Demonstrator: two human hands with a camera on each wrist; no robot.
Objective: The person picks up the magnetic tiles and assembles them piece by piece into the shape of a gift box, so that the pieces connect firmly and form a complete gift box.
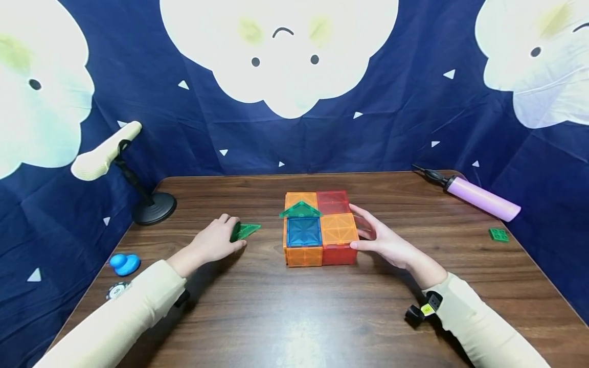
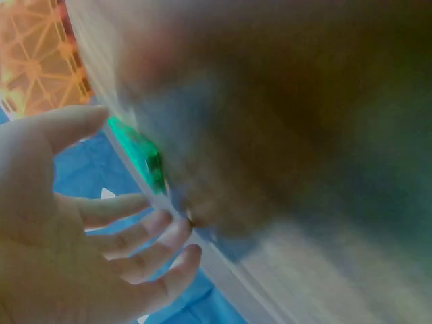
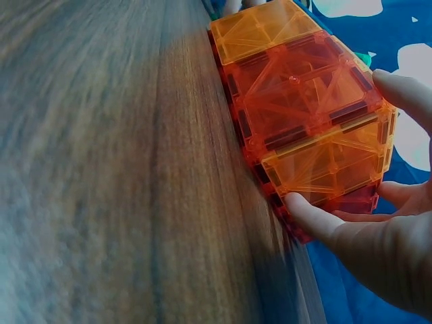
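A low box of translucent magnetic tiles (image 1: pixel 339 229), orange, red and blue, stands on the table. On its top a green triangular tile (image 1: pixel 301 209) leans up behind the blue square tile (image 1: pixel 304 232). My right hand (image 1: pixel 388 246) holds the box's right side, thumb at the front corner and fingers farther back; the right wrist view shows its thumb (image 3: pixel 314 217) on an orange tile (image 3: pixel 331 162). Left of the box, my left hand (image 1: pixel 216 239) reaches over green triangular tiles (image 1: pixel 249 230), fingers loosely bent. The left wrist view is partly blurred, with a green tile (image 2: pixel 140 152) beyond the thumb.
At the left are a blue rubber duck (image 1: pixel 125 264), a poker chip (image 1: pixel 117 290) and a black stand (image 1: pixel 154 208) bearing a cream cloth-covered object (image 1: pixel 106 153). A purple hand pump (image 1: pixel 483 198) and a small green brick (image 1: pixel 499 235) lie at the right edge.
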